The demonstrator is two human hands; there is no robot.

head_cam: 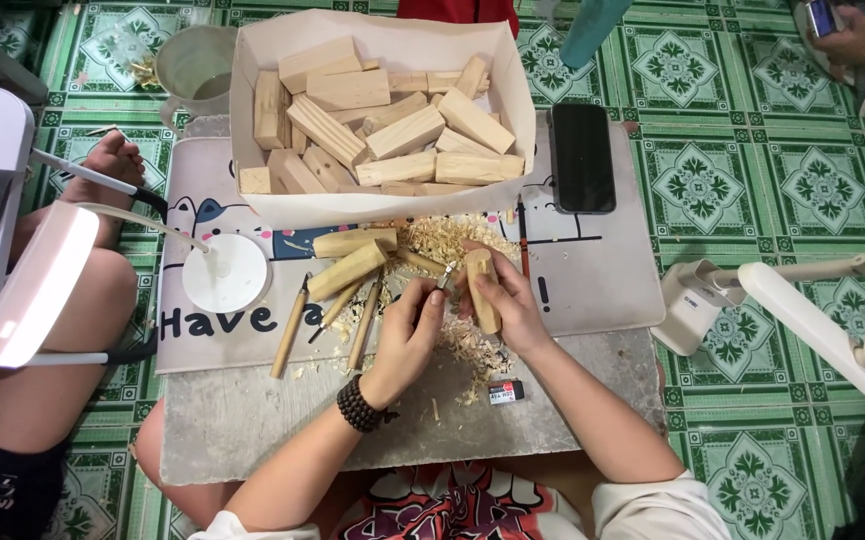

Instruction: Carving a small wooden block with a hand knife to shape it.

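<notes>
My left hand (407, 335), with a dark bead bracelet at the wrist, is closed around a small carving tool (440, 277) whose metal tip touches a pale wooden block (479, 272). That block stands roughly upright in my right hand (514, 308), which grips it from the right side. Both hands work over a pile of wood shavings (447, 240) on a grey mat with a cat print (592, 270).
A white cardboard box (382, 207) full of wooden blocks (392, 115) sits behind the hands, with a black phone (582, 157) to its right. Loose blocks and several wooden-handled tools (292, 325) lie left. White desk lamps (225, 272) (802, 300) flank the mat. Another person's leg (72, 300) is at left.
</notes>
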